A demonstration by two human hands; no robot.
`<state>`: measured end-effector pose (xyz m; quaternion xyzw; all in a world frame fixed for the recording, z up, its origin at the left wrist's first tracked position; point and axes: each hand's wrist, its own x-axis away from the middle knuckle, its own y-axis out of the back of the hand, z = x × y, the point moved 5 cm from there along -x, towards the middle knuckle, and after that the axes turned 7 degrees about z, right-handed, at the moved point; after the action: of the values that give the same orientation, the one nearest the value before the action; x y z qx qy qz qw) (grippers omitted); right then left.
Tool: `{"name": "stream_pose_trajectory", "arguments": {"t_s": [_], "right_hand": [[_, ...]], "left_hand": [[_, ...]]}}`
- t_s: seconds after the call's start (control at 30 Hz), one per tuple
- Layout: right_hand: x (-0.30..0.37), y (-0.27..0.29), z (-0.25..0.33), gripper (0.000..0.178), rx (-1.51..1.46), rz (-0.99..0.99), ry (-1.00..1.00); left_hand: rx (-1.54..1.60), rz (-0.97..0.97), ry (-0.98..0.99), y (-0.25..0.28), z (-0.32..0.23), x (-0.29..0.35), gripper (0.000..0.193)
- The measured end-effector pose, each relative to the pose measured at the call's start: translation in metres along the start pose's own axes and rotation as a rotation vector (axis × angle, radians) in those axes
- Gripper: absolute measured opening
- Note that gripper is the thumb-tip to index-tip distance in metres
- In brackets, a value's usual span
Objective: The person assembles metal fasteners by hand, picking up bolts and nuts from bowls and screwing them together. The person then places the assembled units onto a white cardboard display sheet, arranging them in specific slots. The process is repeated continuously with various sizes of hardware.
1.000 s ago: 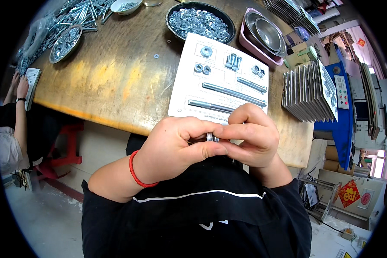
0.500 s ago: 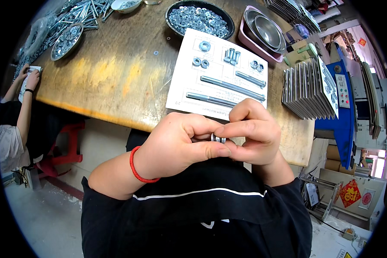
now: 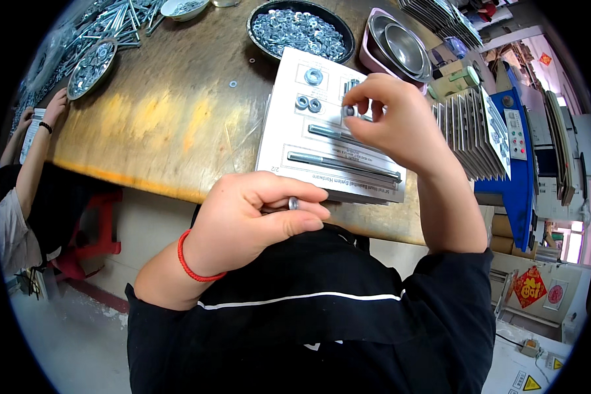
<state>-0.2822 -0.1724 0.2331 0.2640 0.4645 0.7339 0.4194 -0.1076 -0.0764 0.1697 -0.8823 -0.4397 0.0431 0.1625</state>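
Note:
My left hand (image 3: 256, 213) is half closed above the table's front edge, a small silver washer (image 3: 293, 203) showing between its thumb and fingers. Whether more lie behind it is hidden. Above the white hardware card (image 3: 279, 125), my right hand (image 3: 391, 118) pinches a small round metal piece, apparently a washer, between thumb and forefinger. The card tops a stack and carries a large washer (image 3: 314, 77), a pair of nuts (image 3: 308, 104) and long bolts (image 3: 338, 165). My right hand covers the card's upper right part.
A black bowl (image 3: 251, 36) of washers stands behind the card. At the back right are steel bowls (image 3: 404, 47) in a pink basin (image 3: 369, 56), and upright cards (image 3: 469, 134). Bolts (image 3: 115, 26) and a metal dish (image 3: 72, 88) lie far left, near another person's hand (image 3: 57, 105).
My hands have parted. The right has moved up and forward over the card with a metal piece; the left has shifted slightly left. At far left, the other person's hand has moved to the dish.

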Motion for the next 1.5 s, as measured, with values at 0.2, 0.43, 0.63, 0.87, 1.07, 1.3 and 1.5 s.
{"name": "stream_pose_trajectory", "arguments": {"t_s": [0.2,0.43,0.63,0.87,1.07,1.3,1.5], "right_hand": [[-0.024,-0.021,-0.011,0.023,0.154,0.137,-0.135],[-0.027,-0.022,-0.010,0.024,0.147,0.217,-0.185],[-0.035,-0.009,-0.011,0.025,0.068,0.222,-0.141],[-0.135,0.020,-0.103,0.022,0.186,0.095,-0.166],[-0.221,-0.044,-0.191,0.022,0.338,0.257,-0.214],[-0.254,-0.078,-0.221,0.022,0.540,0.267,-0.336],[-0.263,-0.075,-0.229,0.024,0.530,0.367,-0.355]], "left_hand": [[0.045,-0.030,-0.056,0.012,-0.004,0.002,0.026],[0.047,-0.051,-0.082,0.026,-0.005,0.002,0.026],[0.236,-0.090,-0.185,0.053,0.000,0.000,0.017],[0.710,-0.173,-0.338,0.097,0.018,-0.020,0.040],[0.986,-0.117,-0.398,0.114,0.035,-0.032,0.049],[1.147,-0.186,-0.446,0.132,0.044,-0.033,0.051],[1.148,-0.058,-0.471,0.132,0.044,-0.041,0.047]]}}
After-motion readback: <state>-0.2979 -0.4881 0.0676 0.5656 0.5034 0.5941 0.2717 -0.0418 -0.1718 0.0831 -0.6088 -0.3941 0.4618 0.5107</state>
